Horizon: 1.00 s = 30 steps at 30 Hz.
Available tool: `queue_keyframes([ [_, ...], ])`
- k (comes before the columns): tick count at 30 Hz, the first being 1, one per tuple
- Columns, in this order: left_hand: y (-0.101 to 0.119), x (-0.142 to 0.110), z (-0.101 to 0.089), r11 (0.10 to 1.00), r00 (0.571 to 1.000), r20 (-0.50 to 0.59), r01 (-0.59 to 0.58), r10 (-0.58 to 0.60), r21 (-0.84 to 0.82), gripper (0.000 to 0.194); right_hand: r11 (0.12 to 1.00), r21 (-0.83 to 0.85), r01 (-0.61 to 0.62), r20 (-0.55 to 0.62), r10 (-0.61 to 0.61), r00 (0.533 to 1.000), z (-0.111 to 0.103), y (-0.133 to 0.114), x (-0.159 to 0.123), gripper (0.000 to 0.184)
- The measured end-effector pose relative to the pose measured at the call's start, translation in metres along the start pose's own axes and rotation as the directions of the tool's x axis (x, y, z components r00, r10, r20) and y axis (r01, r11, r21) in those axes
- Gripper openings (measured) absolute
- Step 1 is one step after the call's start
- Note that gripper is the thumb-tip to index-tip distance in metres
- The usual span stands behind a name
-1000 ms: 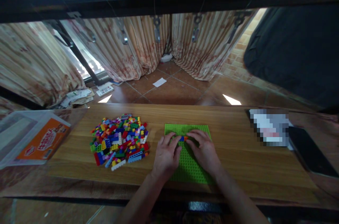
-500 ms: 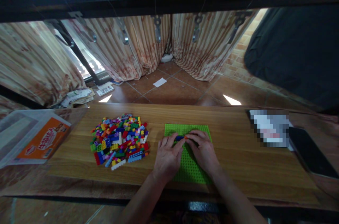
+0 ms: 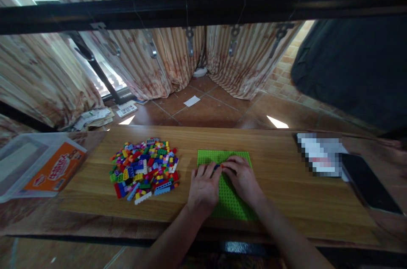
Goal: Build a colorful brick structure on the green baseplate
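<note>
A green studded baseplate lies on the wooden board, partly covered by both hands. Near its upper part, my left hand has its fingers curled over a dark blue brick, which is mostly hidden. My right hand pinches a small orange brick right beside the blue one. The fingertips of both hands almost meet there. Whether the orange brick is joined to the blue one cannot be made out. To the left lies a loose heap of mixed coloured bricks.
A clear plastic box with an orange label stands at the far left. On the right lie a blurred-out packet and a black phone-like slab. A dark bar crosses the view above the wooden board.
My left fingers have come further over the blue brick, so less of it shows. My right hand keeps its pinch. The view has tipped slightly upward.
</note>
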<state>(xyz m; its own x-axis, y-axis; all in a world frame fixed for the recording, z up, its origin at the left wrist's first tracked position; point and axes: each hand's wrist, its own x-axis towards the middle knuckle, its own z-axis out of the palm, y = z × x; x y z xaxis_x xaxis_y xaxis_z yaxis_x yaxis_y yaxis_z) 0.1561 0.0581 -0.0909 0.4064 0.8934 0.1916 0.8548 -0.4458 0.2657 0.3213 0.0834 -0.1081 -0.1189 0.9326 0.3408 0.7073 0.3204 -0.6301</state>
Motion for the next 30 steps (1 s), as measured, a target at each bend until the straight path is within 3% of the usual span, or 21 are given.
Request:
queue_keyframes([
  [7,0.002,0.003,0.000,0.999,1.000,0.027,-0.002,0.001,0.046,0.041,0.998,-0.054,0.040,0.048,-0.037,0.998,0.000,0.005,0.003,0.018],
  [16,0.001,0.001,0.004,1.000,1.000,-0.010,0.004,-0.004,-0.020,0.043,0.992,-0.112,0.062,0.057,-0.056,0.997,0.003,0.006,0.002,0.017],
  [22,-0.008,-0.001,0.010,0.972,0.992,-0.118,0.012,-0.040,-0.234,0.038,0.993,-0.101,0.055,0.022,-0.053,0.998,0.005,0.005,0.001,0.014],
  [26,-0.012,-0.001,0.013,0.911,0.966,-0.216,0.040,-0.140,-0.410,0.037,0.995,-0.086,0.052,0.010,-0.051,0.999,0.003,0.003,-0.002,0.016],
  [30,-0.013,-0.001,0.012,0.843,0.948,-0.220,0.082,-0.231,-0.532,0.036,0.999,-0.030,0.022,-0.047,-0.024,0.999,-0.001,-0.002,-0.010,0.022],
])
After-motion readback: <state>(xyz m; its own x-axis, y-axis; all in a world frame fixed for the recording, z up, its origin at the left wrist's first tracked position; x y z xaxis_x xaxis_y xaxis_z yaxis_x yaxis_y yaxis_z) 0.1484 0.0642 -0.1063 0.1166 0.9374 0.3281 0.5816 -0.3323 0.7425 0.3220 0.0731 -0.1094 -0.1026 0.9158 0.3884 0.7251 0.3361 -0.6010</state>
